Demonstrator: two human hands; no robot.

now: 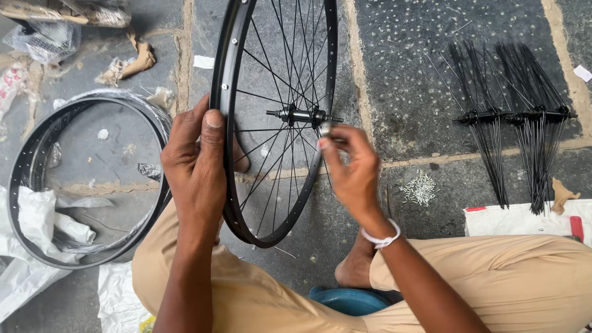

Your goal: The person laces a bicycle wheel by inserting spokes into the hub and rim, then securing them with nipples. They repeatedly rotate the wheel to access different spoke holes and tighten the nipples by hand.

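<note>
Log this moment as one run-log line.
left hand: grips wheel rim | right hand: fingertips at spokes near hub

L hand (196, 161) clamped shut, R hand (351, 168) fingertips pinched.

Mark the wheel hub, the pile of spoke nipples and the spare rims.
wheel hub (297, 115), head view, middle of the hub shell.
pile of spoke nipples (419, 188), head view, centre of the heap.
spare rims (18, 166), head view, left edge.
</note>
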